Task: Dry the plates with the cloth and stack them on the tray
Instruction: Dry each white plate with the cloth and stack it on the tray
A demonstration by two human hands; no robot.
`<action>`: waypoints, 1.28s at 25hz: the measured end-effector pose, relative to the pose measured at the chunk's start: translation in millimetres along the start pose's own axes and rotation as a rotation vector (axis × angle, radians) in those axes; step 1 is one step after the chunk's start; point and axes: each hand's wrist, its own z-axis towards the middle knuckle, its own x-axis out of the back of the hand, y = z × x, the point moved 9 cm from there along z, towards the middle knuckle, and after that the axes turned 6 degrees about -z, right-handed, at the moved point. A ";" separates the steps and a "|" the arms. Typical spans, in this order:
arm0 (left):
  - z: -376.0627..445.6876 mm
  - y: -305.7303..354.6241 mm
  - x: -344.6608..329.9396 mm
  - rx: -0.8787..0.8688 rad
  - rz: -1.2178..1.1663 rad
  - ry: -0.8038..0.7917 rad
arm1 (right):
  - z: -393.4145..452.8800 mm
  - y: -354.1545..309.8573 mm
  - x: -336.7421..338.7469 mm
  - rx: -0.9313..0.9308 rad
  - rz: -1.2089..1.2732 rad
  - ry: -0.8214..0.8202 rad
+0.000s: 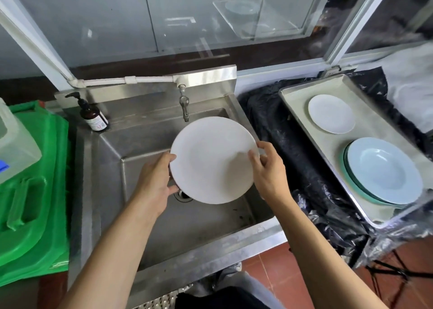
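A stainless steel sink (164, 233) was set against a glazed wall of metal-framed panes, with a tap (184, 105) fixed to its raised back edge and a drain (181, 195) partly seen in the basin floor. A dark pump bottle (92, 115) was stood on the sink's rear left corner. To the left, a green plastic bin lid (35, 191) was seen, with a translucent container (14, 142) resting on it. To the right, a surface was covered in black plastic sheeting (293, 144), and a metal tray (302, 112) was laid on it. On the tray's far part a small white plate (331, 114) was placed flat; on its near part a stack of pale blue deep plates (384, 170) was set. Red floor tiles (293, 273) were visible below. A large white plate (210, 161) was held tilted above the basin, just under the tap. Its left rim was gripped by the left hand (154, 180), thumb on the upper face and fingers curled beneath. Its right rim was pinched by the right hand (269, 170), the thumb laid on the plate's face and the fingers bent behind the edge. No cloth could be made out in either hand.
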 end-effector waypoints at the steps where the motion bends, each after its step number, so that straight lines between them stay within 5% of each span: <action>1: 0.3 -2.3 -0.5 0.006 -0.002 -0.015 | -2.4 0.6 0.5 -0.010 -0.002 0.000; 15: -15.8 15.1 -64.6 -0.099 0.100 -0.080 | 14.4 21.9 55.7 -0.039 0.088 0.137; 32: 26.0 -76.7 -319.8 0.026 0.278 -0.085 | 150.2 183.6 251.9 -0.261 0.228 0.270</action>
